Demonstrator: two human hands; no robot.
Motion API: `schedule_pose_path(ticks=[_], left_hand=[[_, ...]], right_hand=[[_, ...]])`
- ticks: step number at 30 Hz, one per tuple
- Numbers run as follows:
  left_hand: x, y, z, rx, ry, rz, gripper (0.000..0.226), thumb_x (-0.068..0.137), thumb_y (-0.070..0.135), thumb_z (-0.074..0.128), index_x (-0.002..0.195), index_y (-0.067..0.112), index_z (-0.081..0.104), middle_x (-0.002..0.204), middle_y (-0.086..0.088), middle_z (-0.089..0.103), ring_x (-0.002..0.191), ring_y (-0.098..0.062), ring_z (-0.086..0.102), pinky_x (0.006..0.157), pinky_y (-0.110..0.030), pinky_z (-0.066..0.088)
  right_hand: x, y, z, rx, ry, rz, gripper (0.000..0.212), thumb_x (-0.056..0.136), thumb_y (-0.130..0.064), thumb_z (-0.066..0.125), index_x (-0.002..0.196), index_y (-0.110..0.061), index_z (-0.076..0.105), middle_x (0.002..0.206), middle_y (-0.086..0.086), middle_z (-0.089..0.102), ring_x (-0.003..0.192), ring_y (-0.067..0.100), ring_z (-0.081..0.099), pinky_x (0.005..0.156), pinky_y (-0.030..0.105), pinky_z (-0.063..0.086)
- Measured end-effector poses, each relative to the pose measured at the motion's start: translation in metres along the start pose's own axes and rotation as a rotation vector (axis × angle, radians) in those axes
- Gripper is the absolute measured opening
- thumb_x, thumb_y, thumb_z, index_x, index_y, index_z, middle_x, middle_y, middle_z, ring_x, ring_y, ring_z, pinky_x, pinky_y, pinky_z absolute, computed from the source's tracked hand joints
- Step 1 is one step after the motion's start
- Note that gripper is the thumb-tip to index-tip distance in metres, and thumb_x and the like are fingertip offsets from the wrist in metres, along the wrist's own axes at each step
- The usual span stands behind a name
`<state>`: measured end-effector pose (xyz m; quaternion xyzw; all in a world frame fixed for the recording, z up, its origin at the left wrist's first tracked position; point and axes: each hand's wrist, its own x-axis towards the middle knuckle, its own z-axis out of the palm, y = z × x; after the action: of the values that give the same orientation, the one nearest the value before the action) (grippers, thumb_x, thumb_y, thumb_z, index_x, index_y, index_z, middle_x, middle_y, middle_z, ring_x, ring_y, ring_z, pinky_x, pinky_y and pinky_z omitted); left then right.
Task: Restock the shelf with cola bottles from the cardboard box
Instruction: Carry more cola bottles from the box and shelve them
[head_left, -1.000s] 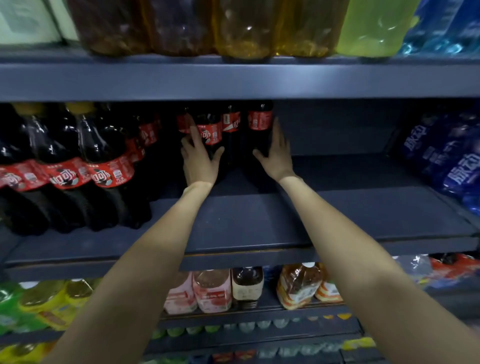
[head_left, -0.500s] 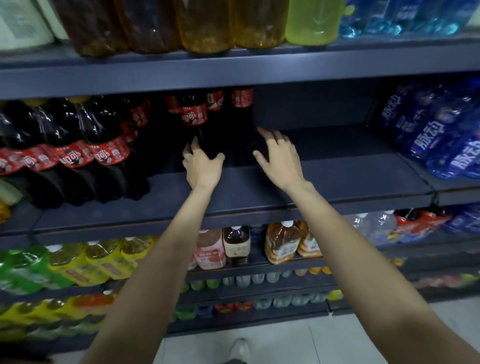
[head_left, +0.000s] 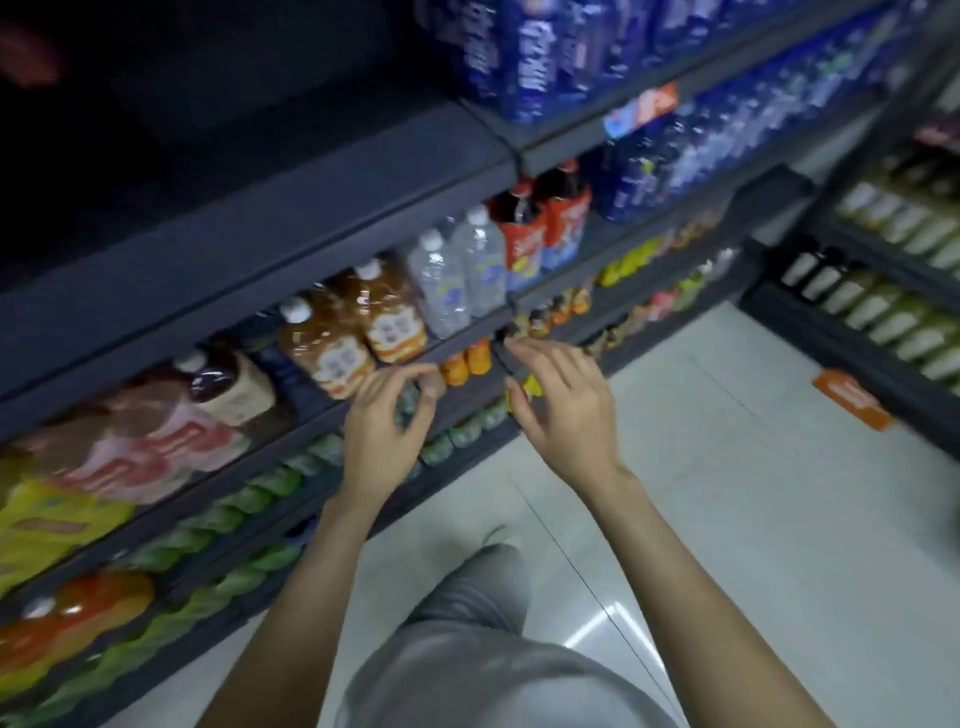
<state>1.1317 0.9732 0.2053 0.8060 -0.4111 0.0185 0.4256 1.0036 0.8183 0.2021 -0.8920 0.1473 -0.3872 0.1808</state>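
My left hand (head_left: 387, 421) and my right hand (head_left: 561, 400) hang in the air in front of the lower shelves, fingers loosely curled, holding nothing. The dark cola shelf (head_left: 249, 218) fills the upper left; only its bare front edge and dark interior show. A blurred red label (head_left: 28, 54) shows at the top left corner. No cardboard box is in view.
Amber tea bottles (head_left: 358, 322), clear water bottles (head_left: 457, 275) and two red-wrapped dark bottles (head_left: 540, 223) stand on the shelf below. Blue bottles (head_left: 545, 52) fill the upper right. Another shelf unit (head_left: 883, 291) stands right. My grey trouser leg (head_left: 467, 613) is over the pale tiled floor (head_left: 727, 519).
Both hands have left the cola bottles and dropped away from the shelf. The view has swung down and to the right, toward the floor and the lower shelves.
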Motion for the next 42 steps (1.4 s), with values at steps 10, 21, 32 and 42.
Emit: schedule_pose_path(ticks=[10, 21, 32, 42], left_hand=[[0.01, 0.068, 0.289, -0.087, -0.794, -0.462, 0.024, 0.086, 0.004, 0.062, 0.108, 0.013, 0.062, 0.096, -0.008, 0.067, 0.096, -0.026, 0.064, 0.088, -0.035, 0.048], [0.065, 0.316, 0.587, 0.127, -1.236, -0.072, 0.027, 0.092, 0.02, 0.055, 0.118, 0.019, 0.062, 0.113, -0.001, 0.067, 0.103, -0.02, 0.062, 0.084, -0.028, 0.05], [-0.023, 0.606, 0.828, 0.06, -1.278, 0.265, 0.024, 0.093, 0.023, 0.054, 0.115, 0.019, 0.062, 0.107, 0.002, 0.068, 0.096, -0.016, 0.062, 0.082, -0.028, 0.049], [-0.101, 0.778, 1.016, -0.075, -1.248, 0.213, 0.037, 0.091, 0.022, 0.06, 0.127, 0.014, 0.053, 0.118, -0.002, 0.062, 0.104, -0.017, 0.059, 0.084, -0.026, 0.044]], right_hand=[[-0.177, 0.214, -0.155, -0.075, -0.249, 1.094, 0.051, 0.094, -0.03, 0.056, 0.141, -0.018, 0.04, 0.134, 0.003, 0.054, 0.123, 0.024, 0.047, 0.092, 0.035, 0.042], [-0.29, 0.419, -0.438, -0.253, -0.233, 1.57, 0.032, 0.093, -0.024, 0.056, 0.125, -0.018, 0.056, 0.117, 0.004, 0.066, 0.106, 0.022, 0.061, 0.082, 0.028, 0.042], [-0.429, 0.602, -0.693, -0.34, -0.02, 1.643, 0.028, 0.09, -0.018, 0.056, 0.118, -0.016, 0.061, 0.11, 0.003, 0.068, 0.1, 0.025, 0.062, 0.083, 0.035, 0.048], [-0.505, 0.783, -0.828, -0.368, 0.176, 1.638, 0.045, 0.086, -0.016, 0.063, 0.129, -0.014, 0.051, 0.117, 0.006, 0.064, 0.105, 0.024, 0.06, 0.088, 0.04, 0.049]])
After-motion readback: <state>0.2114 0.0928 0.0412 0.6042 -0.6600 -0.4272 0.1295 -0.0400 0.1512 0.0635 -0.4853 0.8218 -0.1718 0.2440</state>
